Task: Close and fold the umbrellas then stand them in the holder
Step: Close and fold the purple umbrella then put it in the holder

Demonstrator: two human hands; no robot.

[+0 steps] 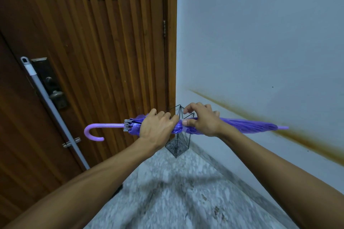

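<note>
A closed purple umbrella (247, 126) lies level in front of me, its hooked handle (93, 130) to the left and its tip to the right. My left hand (157, 126) is wrapped around the bunched canopy near the handle end. Just to the right, my right hand (202, 121) pinches the canopy between thumb and fingers. Behind the hands, in the corner, stands a black wire umbrella holder (177, 144) on the floor, partly hidden by them.
A brown wooden door (96, 52) with a lock plate fills the left. A grey-white pole (54, 109) leans against it. A pale wall (260, 42) with a brown stain runs along the right. The floor (176, 191) is speckled grey stone.
</note>
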